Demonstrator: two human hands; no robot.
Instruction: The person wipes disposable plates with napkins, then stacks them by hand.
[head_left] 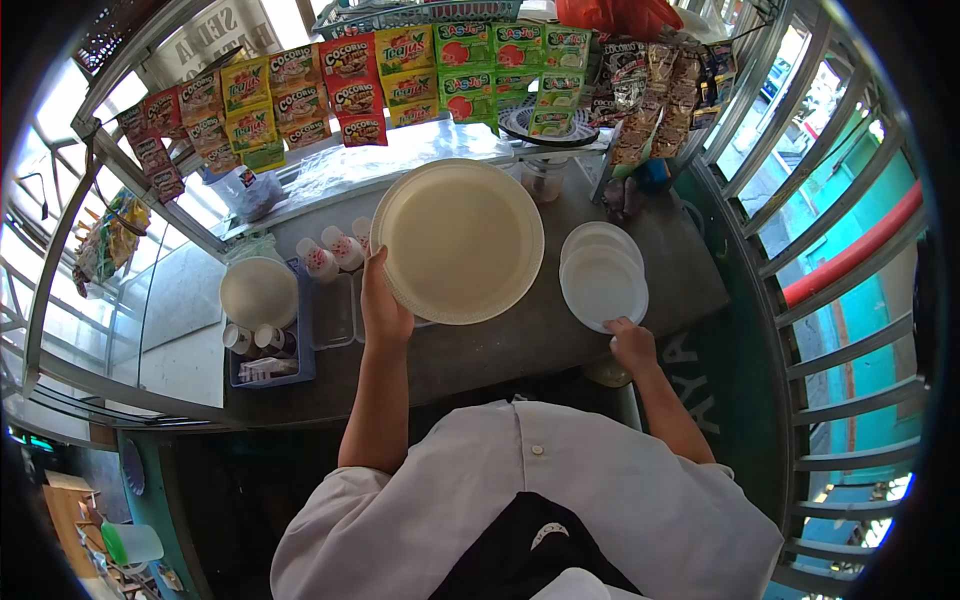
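A large round cream plate (458,242) is raised above the counter in my left hand (386,305). The thumb lies over its left rim, and the other fingers are hidden beneath. My right hand (632,346) pinches the near edge of a smaller white plate (604,284). Another white plate (602,234) shows from under its far side, both lying on the dark counter (510,352). To the left of the cream plate stand several upright stacks of printed paper cups (343,247), close to a clear plastic tray (333,312).
A blue basket (272,372) at the left holds cups and a round pale lid (259,292). Drink sachets (349,88) hang in strips across the back. A glass jar (542,178) stands behind the plates. Metal bars (800,240) close off the right side.
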